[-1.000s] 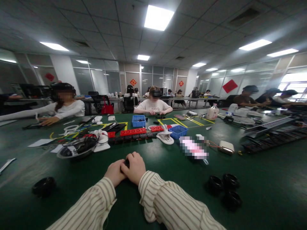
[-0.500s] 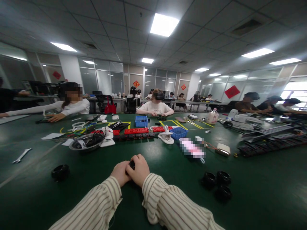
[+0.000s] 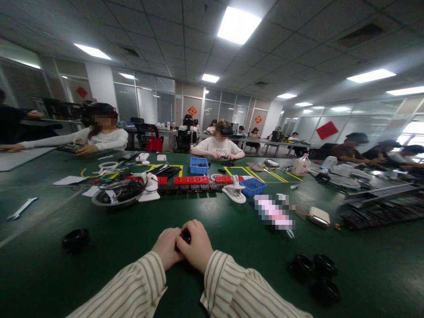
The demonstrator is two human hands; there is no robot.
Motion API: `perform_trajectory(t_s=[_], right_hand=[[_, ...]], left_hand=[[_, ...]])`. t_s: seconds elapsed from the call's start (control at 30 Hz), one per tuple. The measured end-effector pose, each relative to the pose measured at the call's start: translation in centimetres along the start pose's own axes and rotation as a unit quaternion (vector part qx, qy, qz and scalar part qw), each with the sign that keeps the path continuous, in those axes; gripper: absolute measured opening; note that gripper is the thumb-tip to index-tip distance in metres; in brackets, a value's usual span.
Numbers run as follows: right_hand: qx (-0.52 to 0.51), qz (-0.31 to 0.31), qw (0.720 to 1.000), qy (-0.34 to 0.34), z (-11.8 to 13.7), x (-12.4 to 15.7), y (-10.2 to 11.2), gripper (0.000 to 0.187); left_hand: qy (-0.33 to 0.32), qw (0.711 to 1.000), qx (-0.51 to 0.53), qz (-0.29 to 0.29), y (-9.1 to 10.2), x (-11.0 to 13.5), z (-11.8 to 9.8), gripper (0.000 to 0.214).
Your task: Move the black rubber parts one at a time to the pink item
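Both hands meet in front of me over the green table [image 3: 132, 229]. A black, shiny rounded part [image 3: 186, 236] shows between them, mostly covered by fingers, so its full shape is hidden. My left hand [image 3: 166, 248] is closed against its left side. From the right, my right hand [image 3: 198, 245] wraps over it, with the thumb toward me. A similar black hollow part [image 3: 76, 240] lies off to the left. Several more like it form a cluster at the right, one of them a black ring-shaped part [image 3: 325, 265].
Beyond my hands lie a metal bowl of cables [image 3: 115, 201], a white clamp stand [image 3: 235, 192], red strip pieces [image 3: 191, 180] and blue bins [image 3: 198, 166]. A wrench [image 3: 22, 209] is at far left, dark racks [image 3: 380, 212] at right. Co-workers sit across the table.
The camera view has shifted and tilted slightly, so the table things appear displaced. Both hands stay closed around the black part, with slightly more of it showing.
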State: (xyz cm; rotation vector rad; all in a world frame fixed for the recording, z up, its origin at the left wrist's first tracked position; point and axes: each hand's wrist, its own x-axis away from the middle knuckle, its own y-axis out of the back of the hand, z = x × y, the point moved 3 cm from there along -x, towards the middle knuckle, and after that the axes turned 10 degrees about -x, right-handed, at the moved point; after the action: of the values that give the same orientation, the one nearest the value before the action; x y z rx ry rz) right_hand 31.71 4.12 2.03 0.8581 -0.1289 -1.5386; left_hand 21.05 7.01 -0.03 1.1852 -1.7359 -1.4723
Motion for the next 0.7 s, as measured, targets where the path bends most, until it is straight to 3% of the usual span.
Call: perform_trajectory(t_s=[0.37, 0.7], right_hand=[[-0.039, 0.02, 0.999, -0.014, -0.32, 0.29, 0.21, 0.01], [-0.095, -0.024, 0.995, 0.0, -0.83, 0.4, 0.3, 0.014]], left_hand=[[0.003, 1.0, 0.017, 0.006, -0.22, 0.22, 0.07, 0.04], [-0.01, 0.998, 0.06, -0.018, -0.15, 0.33, 0.36, 0.039]])
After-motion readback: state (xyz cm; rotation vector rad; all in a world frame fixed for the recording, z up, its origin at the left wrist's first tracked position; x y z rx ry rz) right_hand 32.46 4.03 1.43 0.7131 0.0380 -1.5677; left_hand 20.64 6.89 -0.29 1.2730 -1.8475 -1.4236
